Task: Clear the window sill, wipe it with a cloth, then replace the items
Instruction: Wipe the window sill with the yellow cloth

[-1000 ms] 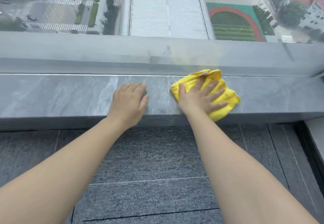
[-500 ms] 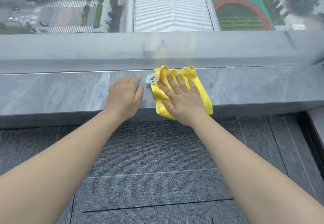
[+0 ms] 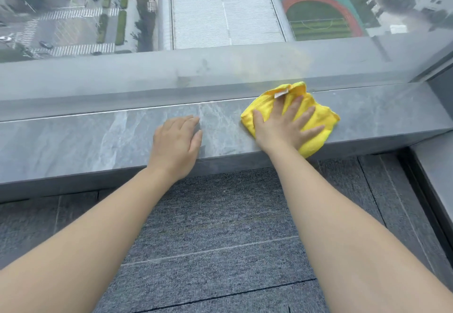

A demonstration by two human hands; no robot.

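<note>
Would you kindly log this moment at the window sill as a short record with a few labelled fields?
setting: grey stone window sill below a window, carpet floor in front
left hand: flat on the sill, fingers straight, holding nothing
right hand: fingers spread, pressing on the yellow cloth
cloth: crumpled on the sill, white tag showing at its far edge, near edge overhanging the sill's front
items on sill: none in view besides the cloth
task stage: wiping
</note>
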